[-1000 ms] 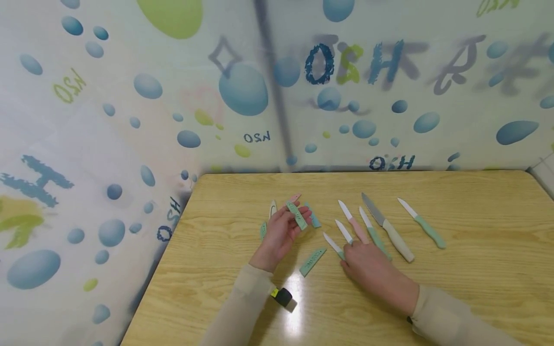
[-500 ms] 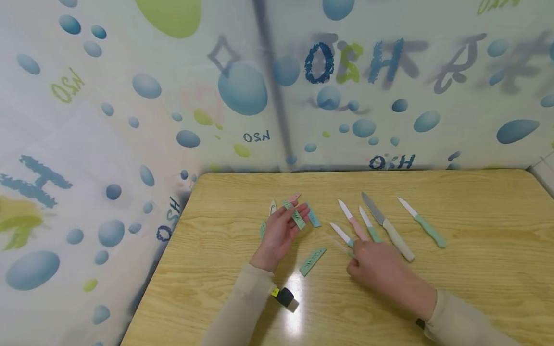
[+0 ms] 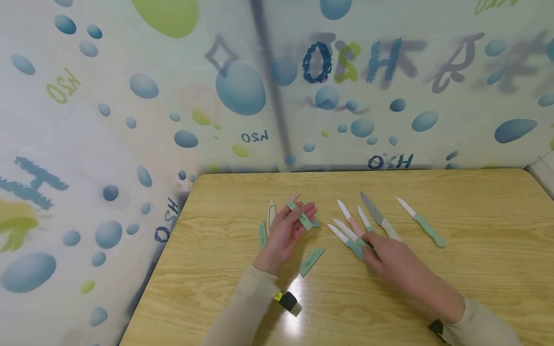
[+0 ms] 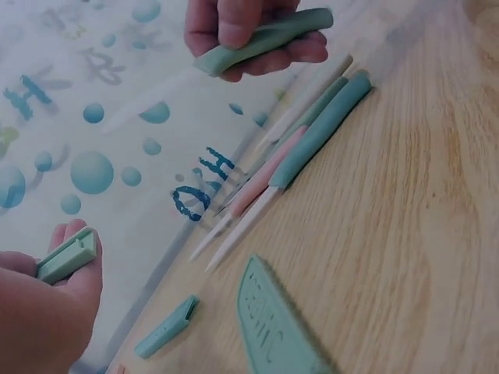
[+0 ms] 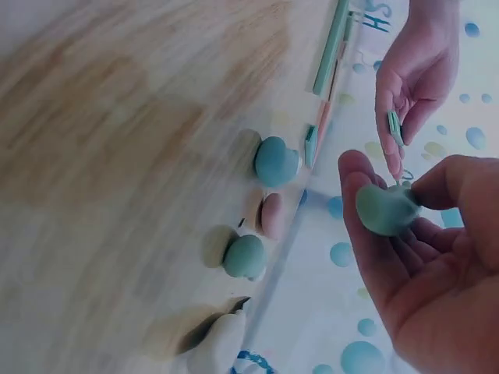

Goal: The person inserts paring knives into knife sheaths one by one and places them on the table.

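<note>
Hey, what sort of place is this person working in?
Probably a small indoor booth or staged corner, perhaps for recording. A bubble-printed backdrop encloses the back and left of a wood-grain table, where several kitchen knives lie.

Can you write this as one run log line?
left grip: holds green blade sheath | right grip: holds unsheathed green-handled knife | tabletop: other knives, sheaths

White-bladed, green-handled knife [image 4: 265, 43] and green sheath [image 3: 306, 221], both aloft, apart
</note>
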A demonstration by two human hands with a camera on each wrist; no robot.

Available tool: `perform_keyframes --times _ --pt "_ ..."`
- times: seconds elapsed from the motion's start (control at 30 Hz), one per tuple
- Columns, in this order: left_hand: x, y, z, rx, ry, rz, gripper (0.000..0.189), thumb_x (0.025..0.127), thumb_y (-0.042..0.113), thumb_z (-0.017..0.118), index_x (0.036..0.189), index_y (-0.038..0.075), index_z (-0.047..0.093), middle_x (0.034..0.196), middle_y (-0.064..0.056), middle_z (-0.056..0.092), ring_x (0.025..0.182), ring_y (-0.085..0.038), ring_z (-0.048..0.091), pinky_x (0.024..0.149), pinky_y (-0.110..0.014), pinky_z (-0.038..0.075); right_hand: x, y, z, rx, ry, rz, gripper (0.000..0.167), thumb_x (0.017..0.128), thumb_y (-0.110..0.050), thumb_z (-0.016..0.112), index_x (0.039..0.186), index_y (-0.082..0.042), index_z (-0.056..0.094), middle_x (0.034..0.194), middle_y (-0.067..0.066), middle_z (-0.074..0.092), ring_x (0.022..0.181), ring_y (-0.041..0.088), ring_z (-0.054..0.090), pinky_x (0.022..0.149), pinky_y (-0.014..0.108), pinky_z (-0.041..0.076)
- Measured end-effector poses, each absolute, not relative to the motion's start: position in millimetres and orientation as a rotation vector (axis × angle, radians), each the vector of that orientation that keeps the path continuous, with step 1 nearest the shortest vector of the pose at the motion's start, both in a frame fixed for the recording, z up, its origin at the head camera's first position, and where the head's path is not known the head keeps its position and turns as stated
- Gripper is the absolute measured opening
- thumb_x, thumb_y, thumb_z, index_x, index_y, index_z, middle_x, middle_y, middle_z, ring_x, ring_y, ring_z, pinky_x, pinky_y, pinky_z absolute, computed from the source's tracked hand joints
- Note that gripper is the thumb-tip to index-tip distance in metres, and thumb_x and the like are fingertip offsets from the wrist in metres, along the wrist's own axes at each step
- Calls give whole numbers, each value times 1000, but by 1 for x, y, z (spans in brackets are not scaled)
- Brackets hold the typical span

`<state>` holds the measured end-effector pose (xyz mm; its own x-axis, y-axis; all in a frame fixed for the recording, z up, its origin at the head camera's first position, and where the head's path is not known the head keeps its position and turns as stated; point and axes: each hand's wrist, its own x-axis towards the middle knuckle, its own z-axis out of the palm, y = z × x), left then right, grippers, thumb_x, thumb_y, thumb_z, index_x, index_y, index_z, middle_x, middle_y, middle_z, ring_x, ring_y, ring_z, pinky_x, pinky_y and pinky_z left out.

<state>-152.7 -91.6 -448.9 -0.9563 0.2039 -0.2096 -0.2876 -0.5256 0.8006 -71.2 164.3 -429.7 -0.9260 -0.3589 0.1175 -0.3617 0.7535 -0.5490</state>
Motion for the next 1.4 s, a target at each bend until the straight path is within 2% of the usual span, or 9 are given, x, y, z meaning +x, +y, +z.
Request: perform_keyframes --times 0.23,0.43,0.53,0.7,0.87,1.13,1.4 --pt "-146 -83 -448 -97 1300 2537 21 112 4 38 130 -5 43 125 -18 68 115 -24 69 101 -35 56 -68 167 -437 634 -2880 1072 16 107 -8 53 118 0 62 76 -10 49 63 1 40 53 22 39" --pt "-142 -77 -448 -98 1284 2567 20 112 5 39 128 -6 44 121 -16 68 114 -24 69 102 -36 56 -64 165 -440 620 -2841 1068 16 108 -8 53 119 -1 61 86 -7 54 73 5 45 60 25 43" --pt "-140 -73 -447 -113 1256 2588 19 112 5 39 128 -5 45 119 -15 67 113 -24 69 102 -35 56 -64 164 -440 601 -2842 1074 11 109 -14 55 107 -7 63 79 -8 50 67 4 42 57 25 40" --pt "-138 -67 -449 -138 1200 2626 12 112 6 41 120 2 50 118 -14 68 116 -25 68 104 -37 55 -64 159 -440 555 -2845 1107 19 108 -21 58 89 -18 57 65 -10 37 55 3 30 49 23 32" --pt "-136 -63 -450 -131 1185 2634 11 112 8 43 119 3 50 120 -15 67 119 -28 67 107 -39 53 -64 156 -440 539 -2855 1103 18 107 -24 60 89 -20 59 62 -12 37 53 2 30 48 23 31" --pt "-134 -59 -451 -118 1166 2633 23 112 8 42 132 -5 43 126 -17 65 124 -30 64 109 -40 51 -65 153 -440 481 -2882 1076 19 106 -27 62 89 -19 62 60 -12 38 51 3 30 47 23 31" --pt "-132 -57 -451 -112 1158 2638 22 112 8 43 130 -3 46 130 -21 63 127 -33 62 109 -41 51 -65 151 -438 457 -2896 1088 21 106 -30 61 88 -20 63 60 -13 41 51 3 31 47 23 31"
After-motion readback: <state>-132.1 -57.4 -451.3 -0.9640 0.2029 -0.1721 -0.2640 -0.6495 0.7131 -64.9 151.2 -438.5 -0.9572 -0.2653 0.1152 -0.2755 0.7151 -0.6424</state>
